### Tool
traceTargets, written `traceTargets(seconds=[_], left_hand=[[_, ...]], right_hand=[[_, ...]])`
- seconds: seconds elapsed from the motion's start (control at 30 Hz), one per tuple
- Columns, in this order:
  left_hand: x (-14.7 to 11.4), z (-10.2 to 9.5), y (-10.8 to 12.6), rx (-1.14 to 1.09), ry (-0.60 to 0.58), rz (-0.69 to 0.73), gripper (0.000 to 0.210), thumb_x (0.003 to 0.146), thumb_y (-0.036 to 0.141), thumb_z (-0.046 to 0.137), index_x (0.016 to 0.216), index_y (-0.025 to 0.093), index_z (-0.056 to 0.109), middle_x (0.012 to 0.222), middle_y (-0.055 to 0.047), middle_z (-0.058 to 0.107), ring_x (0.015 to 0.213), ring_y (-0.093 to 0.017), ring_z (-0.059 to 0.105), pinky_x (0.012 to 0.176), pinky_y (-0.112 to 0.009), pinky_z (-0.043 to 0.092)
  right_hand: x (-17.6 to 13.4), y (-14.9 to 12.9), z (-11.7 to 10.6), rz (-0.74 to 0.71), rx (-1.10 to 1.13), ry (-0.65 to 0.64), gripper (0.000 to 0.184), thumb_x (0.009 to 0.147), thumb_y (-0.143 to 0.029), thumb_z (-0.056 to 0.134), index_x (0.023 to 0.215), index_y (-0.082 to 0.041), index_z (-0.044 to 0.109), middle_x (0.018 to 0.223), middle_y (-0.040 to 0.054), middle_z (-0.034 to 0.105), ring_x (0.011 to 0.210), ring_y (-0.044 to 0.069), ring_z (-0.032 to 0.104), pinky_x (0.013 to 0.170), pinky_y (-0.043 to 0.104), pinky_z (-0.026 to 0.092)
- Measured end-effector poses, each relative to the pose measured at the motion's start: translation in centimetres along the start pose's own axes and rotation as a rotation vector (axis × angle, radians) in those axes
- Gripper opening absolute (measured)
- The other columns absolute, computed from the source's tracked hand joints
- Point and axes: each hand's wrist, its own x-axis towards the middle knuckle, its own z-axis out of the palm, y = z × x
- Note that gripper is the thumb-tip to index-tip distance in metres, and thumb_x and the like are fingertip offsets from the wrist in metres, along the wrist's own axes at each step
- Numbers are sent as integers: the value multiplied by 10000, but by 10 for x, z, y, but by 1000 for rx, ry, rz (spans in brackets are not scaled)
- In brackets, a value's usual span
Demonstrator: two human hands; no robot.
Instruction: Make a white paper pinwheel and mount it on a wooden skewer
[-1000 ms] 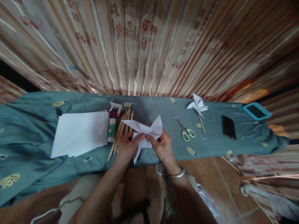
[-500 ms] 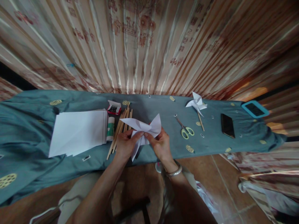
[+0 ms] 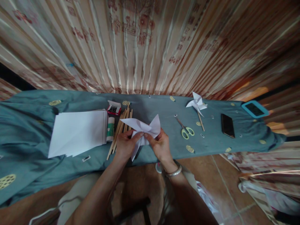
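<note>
A white paper pinwheel (image 3: pixel 142 125), its blades folded in toward the centre, is held between my two hands above the table's front edge. My left hand (image 3: pixel 126 144) grips its left side, thumb pressed near the middle. On the other side my right hand (image 3: pixel 160 144) closes on the paper, its thumb tip almost meeting the left one. The fingers behind the paper are hidden. Just left of the pinwheel lie several wooden sticks (image 3: pixel 119 129), partly covered by my left hand.
Left are a stack of white paper (image 3: pixel 78 132), a glue stick (image 3: pixel 110 128) and a small red box (image 3: pixel 114 109) of dark pieces. Scissors (image 3: pixel 185 128), a finished pinwheel on a stick (image 3: pixel 196 103), a phone (image 3: pixel 227 125) and a blue-framed tablet (image 3: pixel 255 108) lie right. A curtain (image 3: pixel 145 62) hangs behind.
Both hands keep the same hold on the pinwheel. Its right blade has shifted very slightly left; the view has moved a little.
</note>
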Motion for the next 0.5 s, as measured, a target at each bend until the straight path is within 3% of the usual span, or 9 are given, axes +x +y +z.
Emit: traceTargets(seconds=[0.5], left_hand=[[2,4,0,-17,-12,7,327,540,420,799,713,144,777,682,-33,739,663,-193,635,622,-268,493]], right_hand=[[0,2,-1,-24,-44,13,260,749,-340,719,958,-197,663,871,15,742,782,185,659,752,296,531]])
